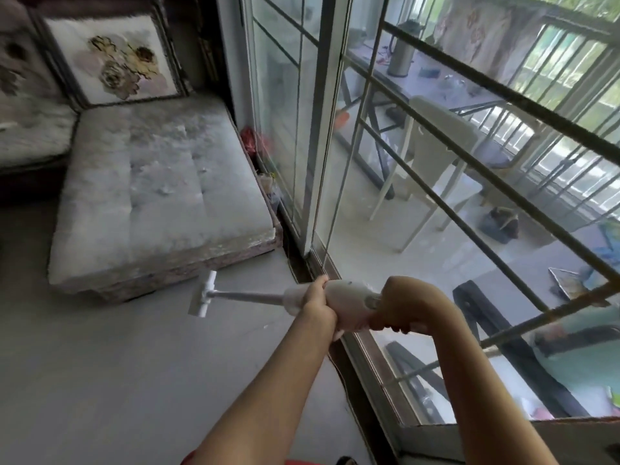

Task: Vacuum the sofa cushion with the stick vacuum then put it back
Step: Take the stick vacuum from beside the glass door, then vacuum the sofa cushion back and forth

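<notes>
- The stick vacuum [292, 302] is white and is held up in the air, low in the middle of the view. Its thin tube points toward 9 o'clock, and the small flat head [204, 294] hangs above the floor [117, 364], not touching it.
- The left hand [318, 305] wraps around the fat body of the vacuum, fingers closed on it.
- The right hand [397, 308] grips the back end at 3 o'clock from the left hand, fingers closed tight too.
- The sofa cushion [151, 196] is gray and puffy, with little dents. It lies up at 11 o'clock from the vacuum head, well apart from it.
- A flower pillow [114, 62] leans at the far end of the cushion, at 12 o'clock from it.
- A glass door [302, 129] stands at 3 o'clock of the cushion, just beside it. Behind the glass are a chair [432, 156] and a counter [436, 78] holding a tall metal jug [401, 50].
- I think the head is not yet on the cushion, so the cleaning may be about to start or may be over. I cannot tell which.
- What could go wrong: the glass is very close to the hands. A wide swing could bump the vacuum's back end into it.
- The long tube makes the head wobbly. It could hit the floor or the cushion's edge if it dips too soon.
</notes>
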Demonstrator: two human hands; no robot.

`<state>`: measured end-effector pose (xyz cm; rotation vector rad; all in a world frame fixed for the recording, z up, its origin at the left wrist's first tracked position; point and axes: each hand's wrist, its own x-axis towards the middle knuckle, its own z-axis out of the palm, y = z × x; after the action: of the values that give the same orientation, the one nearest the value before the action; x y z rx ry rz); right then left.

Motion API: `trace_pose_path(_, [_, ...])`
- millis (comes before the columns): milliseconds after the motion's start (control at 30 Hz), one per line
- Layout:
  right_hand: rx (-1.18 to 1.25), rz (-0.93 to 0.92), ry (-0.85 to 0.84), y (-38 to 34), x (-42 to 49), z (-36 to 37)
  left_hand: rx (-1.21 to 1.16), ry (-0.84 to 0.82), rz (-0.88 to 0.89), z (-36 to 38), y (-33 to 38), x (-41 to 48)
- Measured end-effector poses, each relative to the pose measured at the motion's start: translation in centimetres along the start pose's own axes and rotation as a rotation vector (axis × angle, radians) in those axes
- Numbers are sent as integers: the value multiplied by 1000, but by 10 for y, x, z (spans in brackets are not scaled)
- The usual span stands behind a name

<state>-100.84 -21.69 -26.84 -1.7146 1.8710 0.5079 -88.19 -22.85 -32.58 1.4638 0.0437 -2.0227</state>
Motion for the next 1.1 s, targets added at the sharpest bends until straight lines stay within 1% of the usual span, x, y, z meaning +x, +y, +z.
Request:
trace_pose_path(33, [-7, -20, 10, -3, 1, -4, -20, 14, 31, -3, 2, -4])
trace_pose_path(67, [-10, -44, 21, -7, 1, -7, -91, 40, 20, -8, 5, -9])
trace_pose_path(133, [6, -79, 55, -16, 2, -12, -220, 140, -11, -19, 13, -13])
trace_pose_path(167, [3, -104, 79, -21, 2, -13, -239, 168, 15, -23, 17, -16])
trace_pose_path(233, [-35, -160, 118, -35, 2, -11, -207, 198, 100, -35, 25, -18])
trace_pose_path(267, [-45, -187, 140, -43, 1, -10, -184, 227, 113, -42, 29, -22])
trace_pose_path(367, [15, -255, 159, -67, 0, -1, -196, 322, 158, -68, 40, -25])
trace_pose_path(500, [165, -330, 112, -96, -3, 14, -227, 384, 295, -100, 54, -36])
trace_pose_path(567, [239, -351, 92, -109, -6, 22, -189, 444, 347, -116, 62, -39])
trace_pose_path(700, [473, -379, 37, -143, -12, 43, -172, 516, 423, -149, 84, -47])
trace_pose_path(867, [716, -365, -127, -203, -20, 70, -101, 609, 528, -197, 116, -66])
trace_pose_path(1000, [905, -362, -253, -259, -25, 90, -31, 609, 529, -236, 149, -77])
trace_pose_path(1100, [993, -354, -258, -304, -25, 107, 82, 582, 504, -268, 178, -77])
